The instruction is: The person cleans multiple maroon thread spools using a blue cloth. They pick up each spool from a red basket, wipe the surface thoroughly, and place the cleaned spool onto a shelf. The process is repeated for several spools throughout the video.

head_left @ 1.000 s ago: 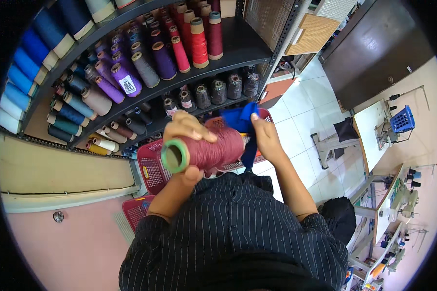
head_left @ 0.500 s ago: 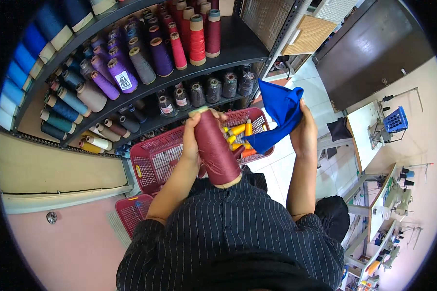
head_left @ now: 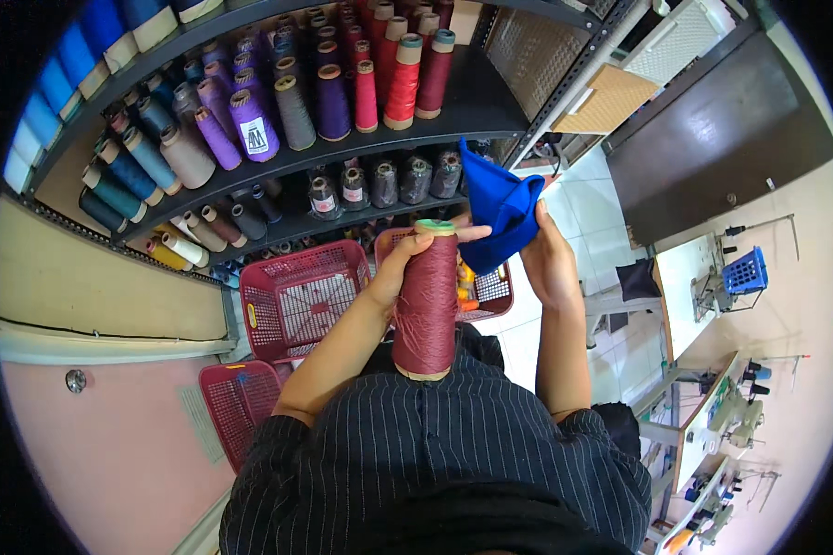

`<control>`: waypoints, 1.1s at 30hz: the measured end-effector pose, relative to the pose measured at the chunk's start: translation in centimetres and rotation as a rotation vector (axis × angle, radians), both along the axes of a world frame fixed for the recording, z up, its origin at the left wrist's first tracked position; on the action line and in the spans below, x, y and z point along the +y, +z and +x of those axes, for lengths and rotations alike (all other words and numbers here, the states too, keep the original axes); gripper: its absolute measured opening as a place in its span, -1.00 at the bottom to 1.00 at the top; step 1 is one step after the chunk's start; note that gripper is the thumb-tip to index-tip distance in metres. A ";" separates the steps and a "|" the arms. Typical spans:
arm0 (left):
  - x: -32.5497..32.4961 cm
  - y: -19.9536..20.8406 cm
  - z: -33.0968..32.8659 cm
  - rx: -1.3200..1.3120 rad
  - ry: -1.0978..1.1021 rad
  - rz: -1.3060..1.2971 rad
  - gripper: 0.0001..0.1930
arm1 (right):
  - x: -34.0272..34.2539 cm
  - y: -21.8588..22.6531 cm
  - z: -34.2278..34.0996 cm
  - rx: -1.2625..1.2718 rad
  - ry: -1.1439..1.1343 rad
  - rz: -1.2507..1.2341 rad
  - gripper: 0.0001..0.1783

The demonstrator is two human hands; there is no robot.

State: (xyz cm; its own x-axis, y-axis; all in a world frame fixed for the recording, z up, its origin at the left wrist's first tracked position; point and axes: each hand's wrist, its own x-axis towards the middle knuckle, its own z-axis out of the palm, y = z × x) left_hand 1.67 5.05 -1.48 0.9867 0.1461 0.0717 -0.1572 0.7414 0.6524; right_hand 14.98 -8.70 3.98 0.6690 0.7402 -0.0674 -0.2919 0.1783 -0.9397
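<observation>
A large cone of dull red thread (head_left: 426, 305) stands nearly upright in front of my chest. My left hand (head_left: 405, 257) is closed round its upper part, just below the pale green top. One left finger reaches past the cone to the edge of a blue cloth (head_left: 502, 217). That cloth, bunched and folded with a pointed corner up, is gripped by my right hand (head_left: 551, 259); the right fingertips are partly hidden behind it. Loose strands show on the cone's side.
Ahead, a black shelf (head_left: 477, 92) holds many thread cones. Below it sit a red plastic basket (head_left: 254, 319) and another basket (head_left: 504, 301) with yellow and orange spools. A smaller red basket (head_left: 215, 384) is at left. Sewing tables (head_left: 685, 277) line the right wall.
The cone has turned more upright and shifted a little right. My right hand has brought the blue cloth left, closer to the cone. A left finger now meets the cloth.
</observation>
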 end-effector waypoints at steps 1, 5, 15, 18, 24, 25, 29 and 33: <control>0.0 -0.3 0.2 0.010 0.007 0.026 -0.06 | -0.1 -0.1 0.2 0.035 0.011 0.019 -0.40; 0.2 -2.0 0.5 -0.013 -0.013 0.007 -0.35 | -0.3 -0.4 0.9 0.096 0.003 0.043 -0.37; -1.3 0.6 1.2 0.168 0.159 0.233 -0.26 | -3.3 -6.1 3.4 -0.238 -0.118 -0.137 -0.36; -2.0 0.8 1.4 0.136 0.186 0.095 -0.37 | -4.4 -7.2 4.8 -0.225 -0.160 -0.197 -0.66; -4.5 0.1 3.9 0.177 0.352 0.292 -0.28 | -6.1 -8.2 6.7 0.068 0.117 -0.080 -0.72; -5.1 -0.3 4.4 0.174 0.366 0.281 -0.29 | -6.4 -5.8 6.2 0.097 0.167 -0.126 -0.68; -8.6 0.3 6.4 0.211 0.312 0.246 -0.34 | -9.7 -4.8 8.7 0.153 0.152 -0.131 -0.72; -12.2 0.4 8.2 0.322 0.315 0.202 -0.38 | -14.0 -5.4 11.1 -0.330 -0.128 0.016 -0.89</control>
